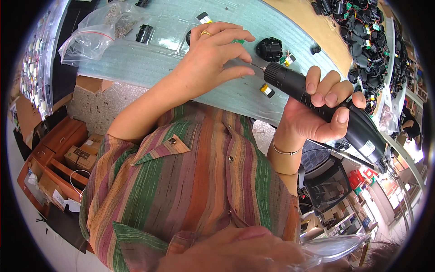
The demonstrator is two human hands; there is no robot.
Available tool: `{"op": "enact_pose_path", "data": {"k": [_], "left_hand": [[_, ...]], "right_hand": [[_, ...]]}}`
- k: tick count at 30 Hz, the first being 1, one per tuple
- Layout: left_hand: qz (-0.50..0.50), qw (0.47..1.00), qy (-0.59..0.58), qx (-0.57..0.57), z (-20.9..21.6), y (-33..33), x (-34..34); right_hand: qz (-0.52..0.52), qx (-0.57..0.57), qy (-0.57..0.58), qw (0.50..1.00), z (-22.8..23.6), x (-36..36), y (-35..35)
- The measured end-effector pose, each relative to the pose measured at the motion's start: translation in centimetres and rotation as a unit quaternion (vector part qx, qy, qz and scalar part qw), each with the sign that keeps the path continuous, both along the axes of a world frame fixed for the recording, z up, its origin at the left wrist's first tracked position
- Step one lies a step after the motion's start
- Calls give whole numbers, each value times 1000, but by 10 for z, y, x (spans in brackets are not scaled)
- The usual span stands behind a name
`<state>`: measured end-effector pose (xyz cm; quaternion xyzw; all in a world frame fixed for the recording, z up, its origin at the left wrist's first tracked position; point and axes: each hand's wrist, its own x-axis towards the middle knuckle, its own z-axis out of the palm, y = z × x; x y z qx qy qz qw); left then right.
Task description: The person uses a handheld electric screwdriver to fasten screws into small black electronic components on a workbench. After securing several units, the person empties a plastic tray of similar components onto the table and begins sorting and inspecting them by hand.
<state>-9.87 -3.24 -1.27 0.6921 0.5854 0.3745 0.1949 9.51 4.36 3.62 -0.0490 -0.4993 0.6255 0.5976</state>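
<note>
My right hand (327, 100) is wrapped round a black electric screwdriver (286, 81), held nearly level with its bit pointing left. The thin bit ends close to the fingertips of my left hand (210, 59). That hand is raised over the table with its fingers spread, and I see nothing between finger and thumb. A black rounded housing (270, 49) sits just beyond the bit, with a small green board and a yellow-and-black battery (289, 59) beside it. Another small battery (267, 90) lies below the screwdriver's nose. Behind my left hand, a dark part and a bit of green board are mostly hidden.
A clear zip bag (90, 43) with small screws lies at the table's left, near a black part (144, 33). One more battery (204, 18) is farther back. Many black housings (362, 50) with wires are heaped at the right. A black chair (328, 183) stands behind my right arm.
</note>
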Motion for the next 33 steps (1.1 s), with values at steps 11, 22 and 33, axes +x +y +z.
{"op": "enact_pose_path", "data": {"k": [11, 22, 33], "left_hand": [[-15, 996, 72, 51, 8, 8, 7], [4, 995, 80, 52, -6, 25, 20], [25, 987, 147, 51, -18, 33, 31]], "right_hand": [[24, 11, -1, 1000, 0, 1, 5], [-30, 17, -11, 999, 4, 2, 22], [-42, 19, -53, 998, -5, -2, 27]]}}
